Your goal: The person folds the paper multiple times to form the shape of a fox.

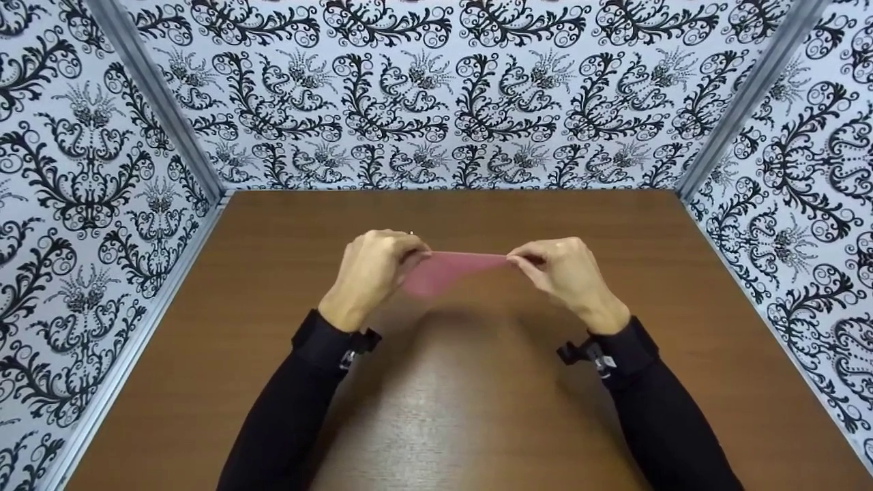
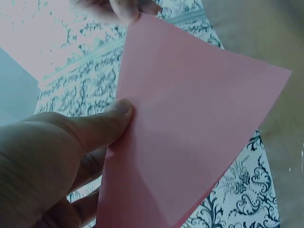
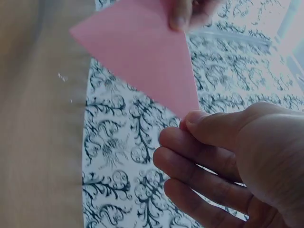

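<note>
A pink sheet of paper (image 1: 443, 273) is held up over the table between both hands, its upper edge stretched from one to the other. In the left wrist view the paper (image 2: 190, 104) shows a pointed corner hanging down and away from the held edge. My left hand (image 1: 374, 273) pinches that edge, thumb on the near face and fingers behind. At the other end my right hand (image 1: 569, 276) pinches a narrow corner between thumb and index finger. The right wrist view shows this grip, with the other fingers of the right hand (image 3: 228, 166) loosely curled below the paper.
Below the hands lies a brown wooden table (image 1: 436, 409), with a glossy reflection near the front. White walls with black floral scrolls (image 1: 423, 88) enclose it at the back and both sides. Grey metal posts (image 1: 164, 102) stand at the corners. Black straps (image 1: 327, 341) circle the wrists.
</note>
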`<state>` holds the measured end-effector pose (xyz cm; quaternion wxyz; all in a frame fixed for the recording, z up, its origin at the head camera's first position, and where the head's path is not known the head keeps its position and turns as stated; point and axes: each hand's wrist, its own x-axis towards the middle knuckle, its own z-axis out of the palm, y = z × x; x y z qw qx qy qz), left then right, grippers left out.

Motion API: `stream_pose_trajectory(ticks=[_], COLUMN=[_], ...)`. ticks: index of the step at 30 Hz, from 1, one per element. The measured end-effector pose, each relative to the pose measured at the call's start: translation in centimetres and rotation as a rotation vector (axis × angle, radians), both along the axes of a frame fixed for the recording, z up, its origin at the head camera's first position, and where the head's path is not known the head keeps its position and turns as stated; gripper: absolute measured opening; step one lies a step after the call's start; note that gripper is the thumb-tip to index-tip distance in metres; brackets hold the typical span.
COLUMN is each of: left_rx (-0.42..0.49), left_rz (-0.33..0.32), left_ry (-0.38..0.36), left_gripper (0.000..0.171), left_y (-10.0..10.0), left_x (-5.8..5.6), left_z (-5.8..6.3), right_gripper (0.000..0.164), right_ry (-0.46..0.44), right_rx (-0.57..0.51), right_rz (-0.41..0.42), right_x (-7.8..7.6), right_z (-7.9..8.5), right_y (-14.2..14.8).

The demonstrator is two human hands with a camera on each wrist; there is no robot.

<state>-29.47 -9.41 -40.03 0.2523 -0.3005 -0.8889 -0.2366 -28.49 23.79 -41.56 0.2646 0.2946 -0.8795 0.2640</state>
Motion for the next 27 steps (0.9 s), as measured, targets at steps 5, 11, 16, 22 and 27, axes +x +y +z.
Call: stream_pose_trajectory(ticks=[5,11,16,22,27], left_rx=[0.034,0.018,-0.022,-0.042,-0.048], left_rz=[0.054,0.026,-0.023,-0.072,-0.124], left_ry=[0.012,-0.020,-0.038,-0.015,0.024], left_gripper=[0.010,0.010,0.010,0.008,0.008], left_y=[-1.6,-1.1,0.1,1.3,2.3], left_x=[-0.8,-0.7,-0.2,0.5,1.0], left_z=[0.2,0.2,-0.2,-0.5,-0.7], right_gripper=[0.007,0.009,0.017,0.028,0.027], right_ry=[0.005,0.060,0.120,0.154,0.141], right_rx=[-0.014,-0.094,-0.108,-0.079,-0.040], right_rz=[-0.061,-0.078,0.005,0.125,0.186], right_x=[-0.2,0.5,1.3,1.8,1.8], right_z=[0.5,1.0,0.9,0.3,-0.4], right_y=[2.4,1.7,-0.6,-3.2,-4.6])
